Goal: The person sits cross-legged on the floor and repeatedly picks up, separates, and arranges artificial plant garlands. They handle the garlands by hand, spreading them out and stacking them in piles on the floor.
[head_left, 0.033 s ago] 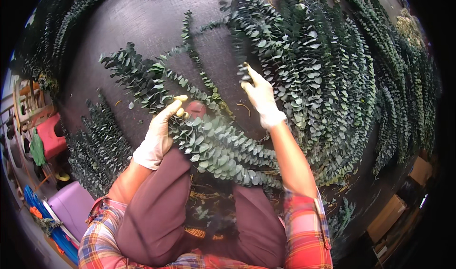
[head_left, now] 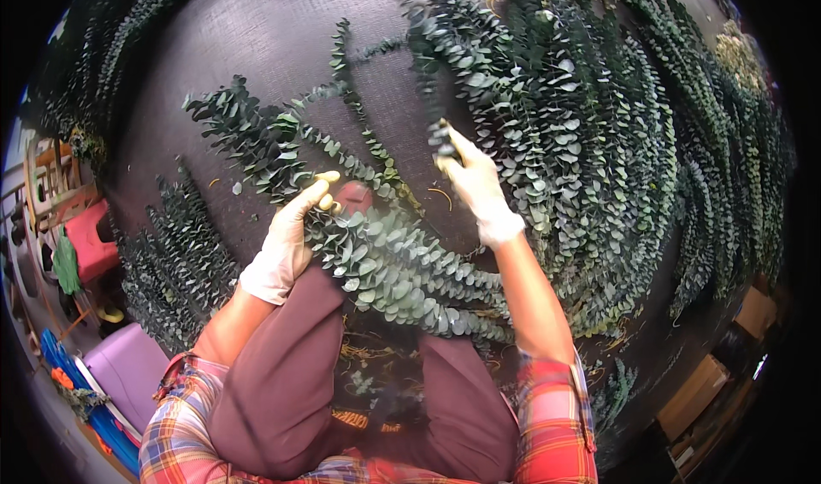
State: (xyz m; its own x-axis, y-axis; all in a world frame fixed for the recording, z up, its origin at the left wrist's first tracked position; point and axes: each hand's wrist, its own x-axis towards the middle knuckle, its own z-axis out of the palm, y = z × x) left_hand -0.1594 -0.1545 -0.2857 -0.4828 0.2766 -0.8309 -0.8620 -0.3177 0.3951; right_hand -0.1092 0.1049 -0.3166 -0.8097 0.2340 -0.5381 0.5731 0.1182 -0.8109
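My left hand (head_left: 286,240), in a pale glove with yellowish fingertips, is closed around a bunch of eucalyptus stems (head_left: 385,266). Leafy parts of that bunch stick out both far left of the fist and across my lap to the right. Between thumb and fingers, my gloved right hand (head_left: 477,185) pinches a single eucalyptus stem (head_left: 428,73), slightly blurred, which points away from me. Just right of this hand lies a wide pile of eucalyptus branches (head_left: 564,142). One thin eucalyptus sprig (head_left: 372,133) rests on the dark surface between my hands.
More eucalyptus (head_left: 175,266) lies at left, with further branches (head_left: 128,48) at the far left. Beyond my left arm stand a red chair (head_left: 90,243), a lilac box (head_left: 128,373) and wooden furniture (head_left: 56,180). Cardboard boxes (head_left: 694,394) sit at the lower right.
My right hand has shifted slightly toward me and to the right, still pinching its eucalyptus stem. The left hand and its bunch have hardly moved.
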